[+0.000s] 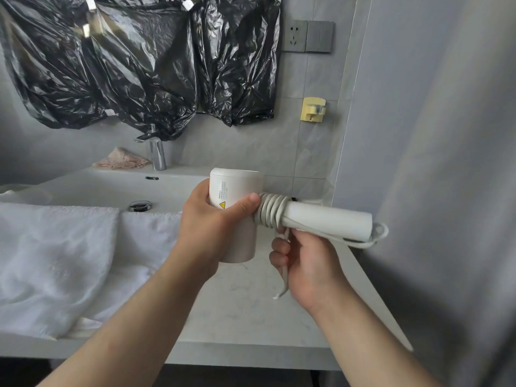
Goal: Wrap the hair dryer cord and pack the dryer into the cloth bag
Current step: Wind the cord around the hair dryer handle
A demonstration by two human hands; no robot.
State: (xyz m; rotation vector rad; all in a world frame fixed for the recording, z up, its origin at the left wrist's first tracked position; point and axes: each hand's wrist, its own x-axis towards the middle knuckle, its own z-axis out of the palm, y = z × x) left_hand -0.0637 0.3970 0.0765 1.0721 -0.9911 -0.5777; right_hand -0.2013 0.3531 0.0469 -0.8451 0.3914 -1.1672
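White dryer [237,188], handle pointing to 3 o'clock; pale cord [269,213] coiled round the handle's base, end hanging toward 6.

1. Countertop [251,308]: pale grey, faintly speckled stone; it runs from the left edge to the right-hand wall.
2. Sink basin [111,177]: white, set into the countertop at rear left; a chrome drain [140,205] sits in its bottom.
3. Faucet [157,155]: chrome, upright on the basin's back ledge.
4. Pinkish cloth [122,162]: crumpled, on the ledge just left of the faucet.
5. White towel [55,261]: rumpled; it lies over the basin's front rim and covers the countertop's left part.
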